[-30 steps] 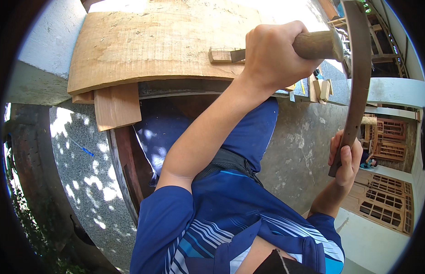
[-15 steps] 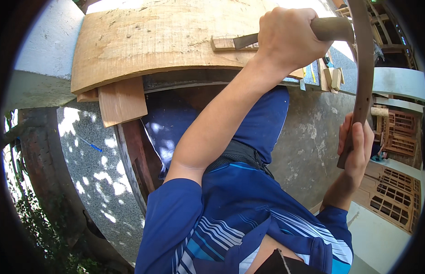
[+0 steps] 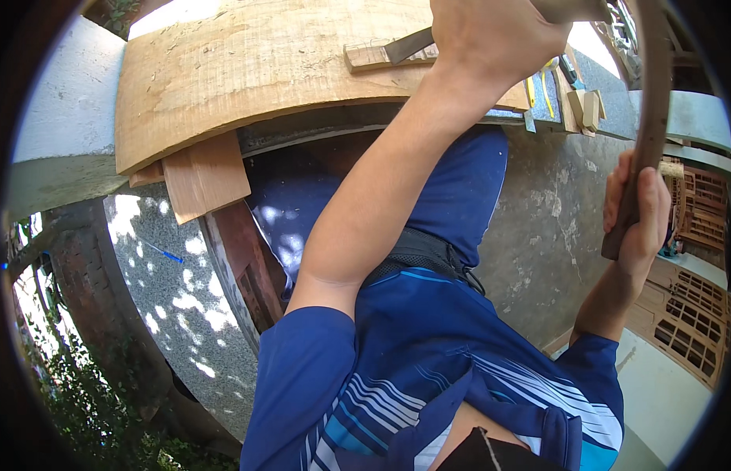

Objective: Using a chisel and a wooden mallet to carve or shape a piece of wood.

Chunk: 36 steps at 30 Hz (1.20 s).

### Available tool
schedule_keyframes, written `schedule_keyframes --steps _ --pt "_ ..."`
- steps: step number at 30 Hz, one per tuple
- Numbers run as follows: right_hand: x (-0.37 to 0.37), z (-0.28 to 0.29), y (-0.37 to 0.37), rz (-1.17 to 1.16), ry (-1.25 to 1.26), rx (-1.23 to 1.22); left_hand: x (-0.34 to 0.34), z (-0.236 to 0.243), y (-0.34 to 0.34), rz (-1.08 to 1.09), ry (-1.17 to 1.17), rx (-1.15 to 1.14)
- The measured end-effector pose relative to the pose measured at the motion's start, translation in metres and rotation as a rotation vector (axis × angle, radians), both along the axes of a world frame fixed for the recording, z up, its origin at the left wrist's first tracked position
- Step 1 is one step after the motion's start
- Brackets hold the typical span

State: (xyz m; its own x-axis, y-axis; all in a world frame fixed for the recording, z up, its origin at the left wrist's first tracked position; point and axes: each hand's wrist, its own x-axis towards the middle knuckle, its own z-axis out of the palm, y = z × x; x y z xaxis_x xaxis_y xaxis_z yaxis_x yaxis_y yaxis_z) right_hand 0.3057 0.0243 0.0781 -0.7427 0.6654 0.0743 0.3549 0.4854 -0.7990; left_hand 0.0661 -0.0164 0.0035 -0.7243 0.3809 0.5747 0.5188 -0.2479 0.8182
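My left hand (image 3: 491, 39) is closed round the thick wooden handle of a chisel (image 3: 413, 45), whose flat dark blade points left. The blade's tip lies over a small wooden block (image 3: 369, 57) on a broad plank; whether it cuts in, I cannot tell. At the right, my right hand (image 3: 640, 208) grips the lower end of a long dark wooden bar (image 3: 654, 102). The bar stands apart from the butt of the chisel handle, to its right. Its upper end runs out of the picture, as does part of my left hand.
The wide plank (image 3: 248, 71) covers the bench top, with a board end (image 3: 206, 177) jutting out beneath it. Wood offcuts (image 3: 587, 108) and a yellow-marked tool (image 3: 530, 94) lie at the bench's right. A blue screwdriver (image 3: 171, 256) rests on the speckled slab at left.
The wooden bar and my right hand have moved right, widening the gap to the chisel handle. The bench and left hand sit slightly higher in view. Both grips are unchanged.
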Motion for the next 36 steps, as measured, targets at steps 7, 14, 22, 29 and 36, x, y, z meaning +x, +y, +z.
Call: schedule_keyframes --steps 7,14,22,29,36 --pt "0.003 0.013 0.015 0.027 0.083 -0.101 0.0 -0.004 0.004 0.014 0.017 -0.065" --pt "-0.002 0.013 0.03 0.1 0.278 -0.34 0.002 -0.006 0.008 0.049 0.088 -0.125" --pt "-0.002 0.002 0.039 0.032 0.563 -0.362 0.011 0.0 0.001 0.085 0.121 -0.145" --pt "-0.005 -0.009 0.03 0.003 0.282 -0.348 0.005 -0.014 0.016 0.068 0.17 -0.297" --pt "-0.002 -0.02 0.034 -0.041 0.035 -0.265 0.004 -0.016 0.021 0.077 0.162 -0.444"
